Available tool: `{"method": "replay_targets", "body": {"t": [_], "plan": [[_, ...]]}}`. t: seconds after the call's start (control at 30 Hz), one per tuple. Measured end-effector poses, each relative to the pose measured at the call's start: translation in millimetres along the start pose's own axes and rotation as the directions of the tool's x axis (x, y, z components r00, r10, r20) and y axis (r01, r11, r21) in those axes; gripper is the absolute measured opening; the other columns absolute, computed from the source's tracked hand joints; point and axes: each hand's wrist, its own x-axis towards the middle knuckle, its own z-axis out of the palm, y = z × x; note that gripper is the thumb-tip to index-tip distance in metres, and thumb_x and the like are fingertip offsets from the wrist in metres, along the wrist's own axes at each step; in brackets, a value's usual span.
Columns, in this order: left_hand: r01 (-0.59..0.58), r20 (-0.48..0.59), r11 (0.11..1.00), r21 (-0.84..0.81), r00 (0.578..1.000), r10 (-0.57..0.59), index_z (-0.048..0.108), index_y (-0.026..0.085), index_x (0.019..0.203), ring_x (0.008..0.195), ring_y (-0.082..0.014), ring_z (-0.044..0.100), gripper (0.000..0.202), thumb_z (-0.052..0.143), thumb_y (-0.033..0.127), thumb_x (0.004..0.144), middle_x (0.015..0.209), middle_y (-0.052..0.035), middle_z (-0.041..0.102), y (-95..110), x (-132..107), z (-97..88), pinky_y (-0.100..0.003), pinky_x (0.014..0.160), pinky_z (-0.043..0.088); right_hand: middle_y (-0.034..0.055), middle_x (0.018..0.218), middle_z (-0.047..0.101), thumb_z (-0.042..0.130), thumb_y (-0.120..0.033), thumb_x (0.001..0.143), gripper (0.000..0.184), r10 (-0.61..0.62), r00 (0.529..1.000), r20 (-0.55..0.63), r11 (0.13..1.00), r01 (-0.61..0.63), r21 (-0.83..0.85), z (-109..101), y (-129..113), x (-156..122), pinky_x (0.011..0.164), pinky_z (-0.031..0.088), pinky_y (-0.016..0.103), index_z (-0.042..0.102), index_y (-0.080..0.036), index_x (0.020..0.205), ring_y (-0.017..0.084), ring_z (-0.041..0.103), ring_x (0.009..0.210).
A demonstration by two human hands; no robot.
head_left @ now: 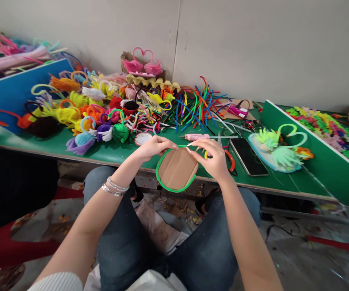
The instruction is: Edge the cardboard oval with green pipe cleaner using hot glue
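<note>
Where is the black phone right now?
In the head view, the phone lies flat on the green table, just right of the right hand, between the red-handled pliers and the pale blue craft piece.

Green table top point(286, 182): black flat phone point(248, 157). Left of phone, red-handled pliers point(230, 161), pink glue pen point(197, 137); beyond phone, loose coloured pipe cleaners point(195, 105); right of phone, pale-blue oval plaque point(267, 158).

Bare table strip point(110, 153) beside left hand point(154, 147); pipe-cleaner pile point(189, 107) behind, pliers point(230, 160) and phone point(248, 156) by right hand point(213, 159).
</note>
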Motion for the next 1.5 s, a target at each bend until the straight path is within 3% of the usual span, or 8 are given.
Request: {"method": "replay_targets", "body": {"t": [0.4, 0.73, 1.07, 1.23, 1.5], "plan": [[-0.005, -0.016, 1.0, 0.027, 1.0, 0.005, 0.077, 0.017, 0.075, 0.051, -0.0064, 0.031, 0.026, 0.063, 0.037, 0.067, 0.054, 0.0014, 0.05, -0.9, 0.5, 0.5, -0.021, 0.046, 0.021, 0.0028, 0.1, 0.068, 0.063, -0.029, 0.082, 0.011, 0.107, 0.994, 0.029, 0.989, -0.109, 0.098, 3.6, -1.1, 1.2, 0.092, 0.047, 0.042, 0.064, -0.026, 0.093, 0.021, 0.063, 0.099], [-0.019, -0.052, 0.999, 0.026, 0.998, 0.021, 0.076, 0.016, 0.075, 0.052, -0.0063, 0.034, 0.027, 0.065, 0.039, 0.065, 0.056, 0.0017, 0.052, 0.2, 0.5, 3.5, -0.021, 0.047, 0.023, 0.0035, 0.096, 0.067, 0.063, -0.027, 0.082, 0.009, 0.133, 0.991, 0.003, 0.977, -0.131, 0.166, 7.3, -0.7, 0.4, 0.069, 0.05, 0.033, 0.061, -0.025, 0.09, 0.02, 0.062, 0.097], [-0.036, -0.061, 0.996, 0.083, 0.997, 0.041, 0.077, 0.016, 0.077, 0.054, -0.0073, 0.038, 0.029, 0.064, 0.04, 0.066, 0.059, -0.0011, 0.059, -0.7, 1.3, 3.3, -0.019, 0.046, 0.027, 0.0032, 0.094, 0.066, 0.064, -0.027, 0.081, 0.008, 0.125, 0.992, 0.001, 0.98, -0.123, 0.158, 9.4, 2.5, -1.1, 0.071, 0.051, 0.034, 0.059, -0.024, 0.085, 0.02, 0.061, 0.096], [-0.043, -0.063, 0.992, 0.121, 0.997, 0.051, 0.077, 0.016, 0.077, 0.055, -0.0079, 0.04, 0.031, 0.063, 0.041, 0.066, 0.061, -0.0019, 0.062, -1.2, 1.4, 3.3, -0.019, 0.046, 0.028, 0.0031, 0.094, 0.065, 0.063, -0.029, 0.081, 0.008, 0.133, 0.991, 0.029, 0.979, -0.136, 0.152, 9.2, 3.8, -2.0, 0.075, 0.05, 0.035, 0.058, -0.023, 0.085, 0.02, 0.061, 0.097], [-0.095, -0.037, 0.981, 0.167, 0.994, 0.103, 0.077, 0.013, 0.078, 0.049, -0.0069, 0.035, 0.032, 0.064, 0.04, 0.066, 0.056, -0.002, 0.061, -5.7, 4.2, 1.8, -0.022, 0.045, 0.024, 0.005, 0.098, 0.065, 0.062, -0.032, 0.081, 0.011, 0.234, 0.962, 0.138, 0.949, -0.257, 0.181, 5.4, 1.9, -0.3, 0.068, 0.049, 0.033, 0.058, -0.022, 0.083, 0.021, 0.061, 0.098]]}}
